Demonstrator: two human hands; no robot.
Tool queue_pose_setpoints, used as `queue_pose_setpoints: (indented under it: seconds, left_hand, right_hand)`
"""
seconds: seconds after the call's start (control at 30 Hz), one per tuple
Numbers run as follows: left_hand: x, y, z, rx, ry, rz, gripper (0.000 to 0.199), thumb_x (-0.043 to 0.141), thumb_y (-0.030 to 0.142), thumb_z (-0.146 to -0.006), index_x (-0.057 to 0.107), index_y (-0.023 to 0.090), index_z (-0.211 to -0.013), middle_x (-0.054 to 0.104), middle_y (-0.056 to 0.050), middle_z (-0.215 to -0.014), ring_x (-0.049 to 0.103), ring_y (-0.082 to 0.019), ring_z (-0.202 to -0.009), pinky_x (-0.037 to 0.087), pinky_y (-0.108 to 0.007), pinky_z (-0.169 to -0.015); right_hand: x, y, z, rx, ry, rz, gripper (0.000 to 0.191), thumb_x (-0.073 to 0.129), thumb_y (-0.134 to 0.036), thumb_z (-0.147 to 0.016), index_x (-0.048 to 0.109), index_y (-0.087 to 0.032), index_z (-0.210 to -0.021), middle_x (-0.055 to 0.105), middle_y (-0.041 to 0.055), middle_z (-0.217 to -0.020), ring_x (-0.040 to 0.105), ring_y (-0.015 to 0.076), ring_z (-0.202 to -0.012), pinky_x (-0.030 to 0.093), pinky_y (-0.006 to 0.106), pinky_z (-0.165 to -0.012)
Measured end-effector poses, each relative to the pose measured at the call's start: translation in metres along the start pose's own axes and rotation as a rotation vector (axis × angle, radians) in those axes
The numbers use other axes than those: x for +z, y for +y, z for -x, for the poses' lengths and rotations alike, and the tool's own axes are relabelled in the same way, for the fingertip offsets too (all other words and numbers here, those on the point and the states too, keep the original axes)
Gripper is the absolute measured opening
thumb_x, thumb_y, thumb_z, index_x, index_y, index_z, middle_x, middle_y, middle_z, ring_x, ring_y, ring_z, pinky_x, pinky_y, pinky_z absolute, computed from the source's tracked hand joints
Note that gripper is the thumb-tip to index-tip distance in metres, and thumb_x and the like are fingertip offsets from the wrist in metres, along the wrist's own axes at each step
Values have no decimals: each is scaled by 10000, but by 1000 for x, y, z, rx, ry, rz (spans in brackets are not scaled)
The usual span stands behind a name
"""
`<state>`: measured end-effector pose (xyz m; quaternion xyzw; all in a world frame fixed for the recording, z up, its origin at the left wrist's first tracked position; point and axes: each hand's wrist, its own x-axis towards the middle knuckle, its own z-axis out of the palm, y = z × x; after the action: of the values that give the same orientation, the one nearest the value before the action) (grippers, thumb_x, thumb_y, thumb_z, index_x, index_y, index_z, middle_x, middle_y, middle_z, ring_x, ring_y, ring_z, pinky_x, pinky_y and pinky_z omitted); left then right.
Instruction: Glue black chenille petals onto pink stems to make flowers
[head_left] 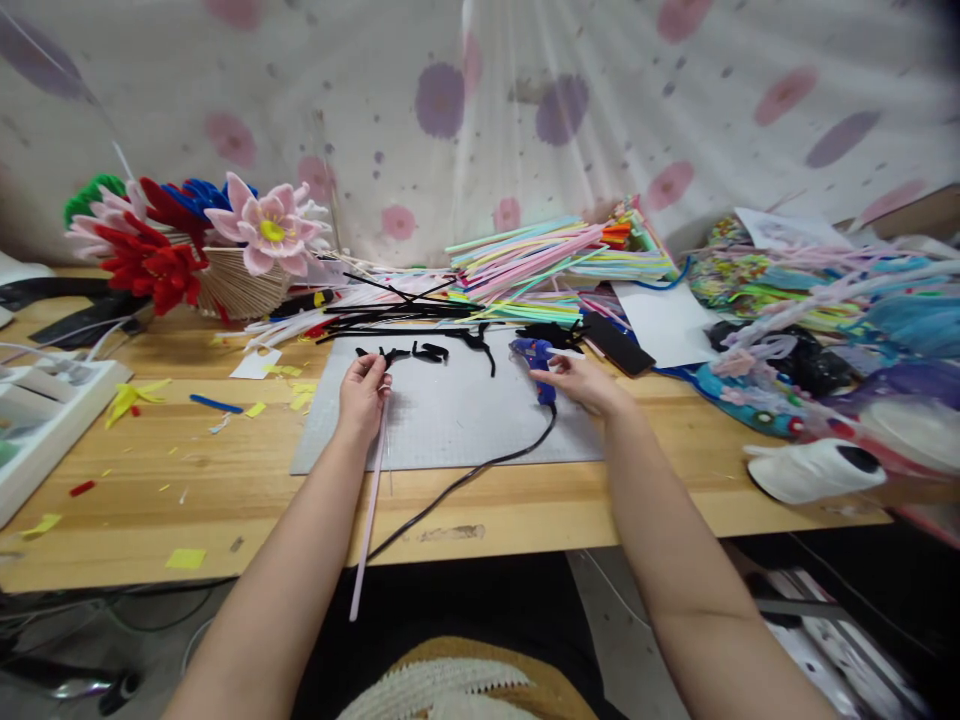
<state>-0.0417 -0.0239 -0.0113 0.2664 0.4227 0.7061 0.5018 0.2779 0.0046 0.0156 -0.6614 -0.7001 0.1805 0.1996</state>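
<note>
My left hand (pixel 363 392) is closed in a pinch on a long pale pink stick (pixel 367 540), which slants down past the table's front edge. A small black fuzzy piece (pixel 394 356) shows at those fingertips; whether it is joined to the stick I cannot tell. My right hand (pixel 581 382) is closed on a blue glue gun (pixel 541 372), its nozzle pointing left over the grey mat (pixel 465 430). From the gun's handle a black cord (pixel 480 464) runs toward the front edge. More black fuzzy pieces, one bent (pixel 430 351) and one branched (pixel 480 343), lie between my hands.
Black pipe cleaners (pixel 405 312) and pastel ones (pixel 532 262) are piled behind the mat. Fuzzy flowers (pixel 268 228) stand back left; a white power strip (pixel 64 410) lies left. A dark phone (pixel 619 343) and a white thread spool (pixel 814 470) are right. Yellow scraps (pixel 186 558) litter the table.
</note>
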Motion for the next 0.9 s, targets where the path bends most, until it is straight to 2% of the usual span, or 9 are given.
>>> queue_pose_setpoints:
  seconds: [0.07, 0.13, 0.23, 0.3, 0.37, 0.5, 0.67, 0.9]
  left_hand:
    - [-1, -4, 1, 66, -33, -148, 277, 732, 282, -570, 545, 157, -732, 541, 48, -622, 467, -28, -432, 309, -126, -339]
    - [-2, -7, 3, 109, -54, -265, 256, 718, 283, -581, 558, 147, -728, 533, 40, -612, 490, -46, -453, 339, -136, -346]
    - [-4, -9, 5, 87, -57, -291, 262, 716, 269, -578, 567, 135, -747, 559, 18, -662, 574, -92, -558, 436, -170, -422]
    - [-5, -9, 5, 47, -58, -254, 274, 726, 249, -565, 574, 126, -757, 577, 3, -692, 611, -122, -628, 486, -209, -493]
    - [-7, -10, 3, 11, -65, -204, 274, 735, 226, -555, 583, 119, -756, 590, -9, -703, 625, -138, -665, 509, -236, -545]
    - [-10, -12, -2, -64, -77, -105, 238, 740, 180, -554, 592, 117, -729, 596, -8, -681, 623, -128, -657, 520, -248, -595]
    - [-10, -9, -2, -128, -51, -66, 159, 701, 108, -602, 581, 122, -705, 581, 6, -629, 598, -89, -598, 519, -231, -616]
    - [-9, -6, 0, -169, -43, -50, 96, 650, 69, -656, 587, 119, -709, 592, -6, -605, 578, -66, -565, 507, -191, -604]
  right_hand:
    - [15, -8, -8, 24, -2, -56, 371, 632, -499, -650, 630, -170, -821, 654, 72, -775, 597, 197, -718, 405, 272, -606]
    - [29, -17, -16, 117, 62, -160, 361, 628, -467, -653, 638, -159, -841, 657, 88, -801, 605, 226, -787, 419, 293, -660]
    - [44, -30, -23, 208, 191, -546, 386, 596, -480, -663, 614, -149, -859, 641, 76, -757, 601, 190, -698, 430, 288, -615]
    - [49, -41, -24, 151, 175, -832, 392, 621, -479, -636, 594, -160, -862, 618, 44, -715, 571, 143, -624, 419, 255, -561]
    - [54, -55, -20, 43, 70, -972, 374, 662, -464, -600, 590, -167, -815, 580, 10, -638, 522, 107, -557, 386, 229, -514]
    - [67, -79, -5, -89, -156, -954, 339, 655, -476, -626, 584, -150, -685, 478, -30, -486, 407, 73, -449, 315, 228, -464]
    - [79, -89, 9, -137, -331, -863, 345, 627, -482, -663, 563, -144, -642, 478, -29, -473, 413, 75, -456, 317, 234, -490]
    - [80, -88, 8, -128, -349, -817, 342, 615, -475, -683, 528, -154, -600, 444, -40, -447, 382, 71, -436, 298, 235, -477]
